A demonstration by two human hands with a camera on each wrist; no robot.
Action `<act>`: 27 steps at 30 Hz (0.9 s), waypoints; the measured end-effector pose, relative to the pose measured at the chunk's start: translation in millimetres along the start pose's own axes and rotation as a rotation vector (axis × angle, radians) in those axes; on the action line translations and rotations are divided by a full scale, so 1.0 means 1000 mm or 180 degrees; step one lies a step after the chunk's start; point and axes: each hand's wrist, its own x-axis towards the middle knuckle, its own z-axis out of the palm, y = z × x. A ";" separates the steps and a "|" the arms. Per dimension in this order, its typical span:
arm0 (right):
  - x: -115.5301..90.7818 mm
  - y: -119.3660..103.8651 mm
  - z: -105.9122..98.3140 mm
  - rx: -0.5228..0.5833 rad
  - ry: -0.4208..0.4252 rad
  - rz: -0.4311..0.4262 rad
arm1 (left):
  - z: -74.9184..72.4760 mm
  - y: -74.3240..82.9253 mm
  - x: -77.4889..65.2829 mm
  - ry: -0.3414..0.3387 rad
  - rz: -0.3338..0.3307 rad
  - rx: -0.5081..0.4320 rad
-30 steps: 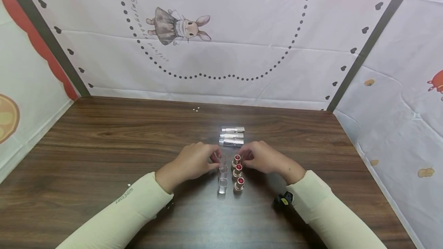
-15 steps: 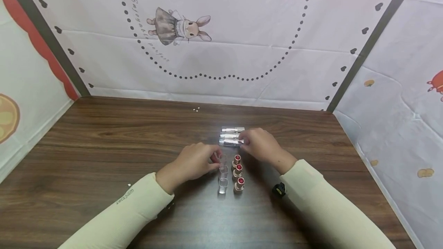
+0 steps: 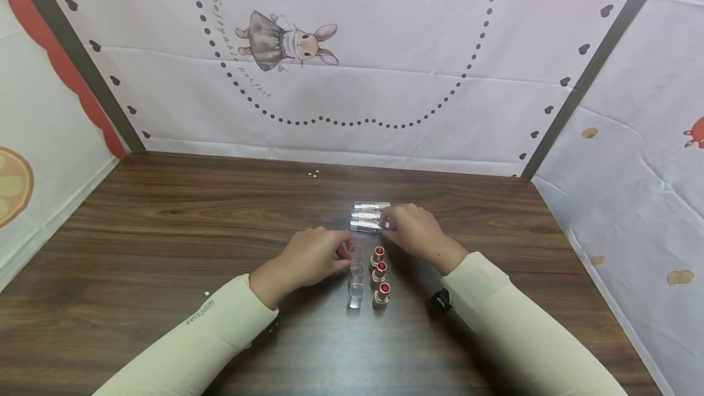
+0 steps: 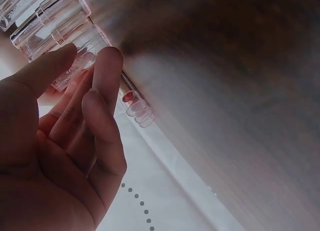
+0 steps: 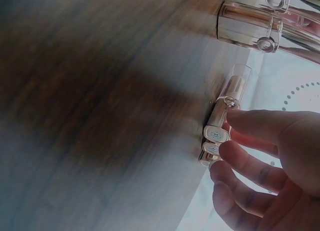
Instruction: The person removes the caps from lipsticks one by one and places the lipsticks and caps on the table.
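Three clear caps stand in a column on the table. My left hand (image 3: 308, 260) holds the farthest clear cap (image 3: 356, 253) between thumb and forefinger; the nearest cap (image 3: 355, 296) stands apart from it. Just right of the caps, three uncapped lipsticks with red tips stand upright in a matching column, the nearest lipstick (image 3: 382, 294) in front. Beyond both columns, three capped lipsticks lie side by side, clear ends to the left. My right hand (image 3: 415, 231) pinches the right end of the nearest lying lipstick (image 3: 363, 226). In the right wrist view its thumb touches that lipstick (image 5: 217, 134).
Dark wood-grain table (image 3: 220, 200), with a white printed cloth (image 3: 385, 96) behind and at both sides. Tiny white bits (image 3: 313, 173) lie near the back edge. A black wrist device (image 3: 441, 301) shows at the right cuff.
My right hand has moved from beside the farthest upright lipstick, away from me, to the right end of the lying lipsticks. My left hand stays at the farthest cap.
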 end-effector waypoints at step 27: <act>0.001 -0.005 0.004 0.0199 0.0044 0.0052 | 0.000 0.001 0.002 -0.0050 -0.0059 0.0085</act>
